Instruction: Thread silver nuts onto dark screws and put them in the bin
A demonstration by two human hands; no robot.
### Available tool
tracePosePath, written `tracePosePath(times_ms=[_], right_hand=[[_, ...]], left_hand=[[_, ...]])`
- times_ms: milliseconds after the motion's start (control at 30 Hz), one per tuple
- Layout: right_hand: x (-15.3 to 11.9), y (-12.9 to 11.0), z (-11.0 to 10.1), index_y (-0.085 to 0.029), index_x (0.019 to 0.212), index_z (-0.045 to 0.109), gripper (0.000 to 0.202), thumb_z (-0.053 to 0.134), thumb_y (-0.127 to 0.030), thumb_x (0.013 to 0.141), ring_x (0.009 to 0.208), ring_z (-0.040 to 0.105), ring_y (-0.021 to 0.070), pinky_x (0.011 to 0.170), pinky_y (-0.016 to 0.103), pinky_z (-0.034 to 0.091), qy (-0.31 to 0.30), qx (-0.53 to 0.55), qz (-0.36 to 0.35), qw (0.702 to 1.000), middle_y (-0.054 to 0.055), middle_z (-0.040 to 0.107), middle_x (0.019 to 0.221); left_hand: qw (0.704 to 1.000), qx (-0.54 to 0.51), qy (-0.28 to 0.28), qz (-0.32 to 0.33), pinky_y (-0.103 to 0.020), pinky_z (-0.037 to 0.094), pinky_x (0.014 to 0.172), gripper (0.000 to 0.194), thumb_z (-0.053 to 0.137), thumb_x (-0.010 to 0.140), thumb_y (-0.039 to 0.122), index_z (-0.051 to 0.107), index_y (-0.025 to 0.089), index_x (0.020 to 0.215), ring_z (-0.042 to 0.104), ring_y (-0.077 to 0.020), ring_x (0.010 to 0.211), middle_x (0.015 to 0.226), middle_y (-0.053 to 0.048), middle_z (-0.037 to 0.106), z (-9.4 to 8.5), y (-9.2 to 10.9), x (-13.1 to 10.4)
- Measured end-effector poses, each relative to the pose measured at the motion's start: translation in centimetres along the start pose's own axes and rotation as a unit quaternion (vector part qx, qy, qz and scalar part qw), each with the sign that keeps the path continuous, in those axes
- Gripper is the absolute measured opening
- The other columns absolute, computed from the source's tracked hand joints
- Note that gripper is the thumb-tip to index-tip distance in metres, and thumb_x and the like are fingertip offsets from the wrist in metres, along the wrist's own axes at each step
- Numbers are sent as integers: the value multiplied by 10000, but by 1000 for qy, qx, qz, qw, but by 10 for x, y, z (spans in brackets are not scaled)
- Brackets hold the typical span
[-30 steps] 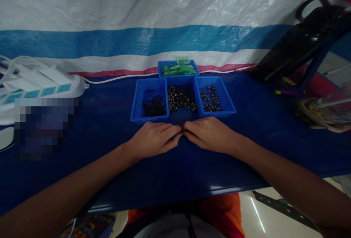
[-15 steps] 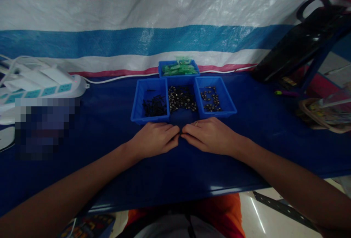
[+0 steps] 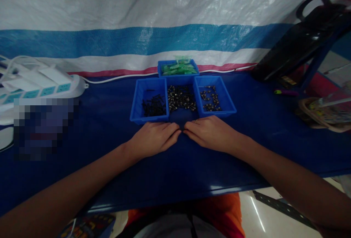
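My left hand (image 3: pixel 156 138) is closed in a pinch just in front of the left blue bin (image 3: pixel 134 102), which holds small black parts (image 3: pixel 154 105). Facing it, my right hand (image 3: pixel 210 132) pinches too, near the front of the right blue bin (image 3: pixel 229 97) with small metal pieces (image 3: pixel 214 99). The fingertips of both hands are a little apart, and whatever they hold is too small and dark to name. Between the bins lies a heap of metal and dark pieces (image 3: pixel 181 97). Behind it, a small blue bin (image 3: pixel 178 74) contains green packets (image 3: pixel 181 67).
A white power strip (image 3: pixel 60 86) with plugs and a cable lies at the left on the blue table (image 3: pixel 170 179). A black bottle (image 3: pixel 293 44) leans at the back right, near a purple tool (image 3: pixel 287 93) and a basket (image 3: pixel 323 121). Striped sheeting (image 3: pixel 137 38) hangs behind.
Both hands stay close together in front of the bins, with slight shifts of the fingers. The view has moved very slightly.
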State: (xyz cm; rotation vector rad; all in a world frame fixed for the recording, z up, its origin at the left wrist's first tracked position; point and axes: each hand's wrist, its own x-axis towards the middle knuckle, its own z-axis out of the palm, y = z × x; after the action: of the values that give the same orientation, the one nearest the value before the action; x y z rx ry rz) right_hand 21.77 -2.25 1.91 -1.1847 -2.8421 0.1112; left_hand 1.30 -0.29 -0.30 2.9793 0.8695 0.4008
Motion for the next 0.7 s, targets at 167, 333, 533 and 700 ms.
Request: tracePosePath(times_ms=[167,333,533,700], right_hand=[[0,0,2,-170,841,505,179,359,-244,915,660,586,125,544,255,282,-2,9,-7,1000,10,636,749],[0,0,3,-171,821,507,185,364,-239,917,641,575,120,537,255,276,6,6,-13,1000,3,625,725],[1,1,2,-165,804,518,230,364,-292,919,632,563,116,552,247,287,7,27,-5,1000,13,625,727],[0,2,-1,-167,831,528,208,395,-310,903,658,571,127,567,247,299,-1,41,-4,999,17,626,743]], left_hand=[[1000,-11,28,0,-228,483,581,243,398,892,343,512,160,1005,594,-130,687,821,-21,604,1,1,-2],[997,-25,52,43,-204,501,651,194,404,894,244,514,170,1035,591,-110,776,902,-25,594,3,-2,-4],[996,-60,32,55,-199,503,679,195,393,891,226,521,187,1033,588,-102,827,983,-25,588,3,-3,-5],[993,-107,34,24,-197,490,695,144,421,859,194,518,173,963,603,-96,810,925,-4,623,2,-1,-4]])
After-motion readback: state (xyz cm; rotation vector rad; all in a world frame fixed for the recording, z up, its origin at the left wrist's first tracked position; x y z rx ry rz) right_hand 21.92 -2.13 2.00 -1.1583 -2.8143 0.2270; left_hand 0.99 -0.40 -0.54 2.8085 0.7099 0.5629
